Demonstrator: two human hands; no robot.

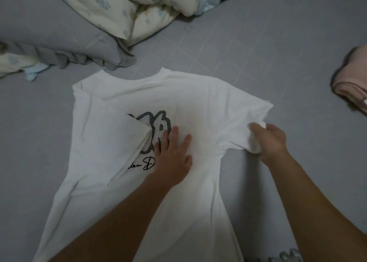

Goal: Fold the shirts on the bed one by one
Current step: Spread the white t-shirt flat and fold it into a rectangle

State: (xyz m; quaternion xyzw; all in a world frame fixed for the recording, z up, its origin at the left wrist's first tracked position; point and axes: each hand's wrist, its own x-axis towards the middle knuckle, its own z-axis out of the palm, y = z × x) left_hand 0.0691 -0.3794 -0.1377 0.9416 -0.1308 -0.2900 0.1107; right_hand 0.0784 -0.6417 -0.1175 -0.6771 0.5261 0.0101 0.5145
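Observation:
A white T-shirt (123, 95) with a black printed figure and script lies spread on the grey bed sheet (258, 53), collar pointing away from me. Its left side is folded inward over part of the print. My left hand (172, 154) presses flat on the middle of the shirt, fingers straight, beside the print. My right hand (270, 140) grips the bunched right sleeve at the shirt's right edge, fingers curled round the cloth.
A cream floral quilt (119, 9) is heaped at the top. A grey pillow (59, 49) lies at the upper left. A pink folded garment (353, 85) sits at the right edge. A patterned bit of fabric (286, 256) shows at the bottom edge.

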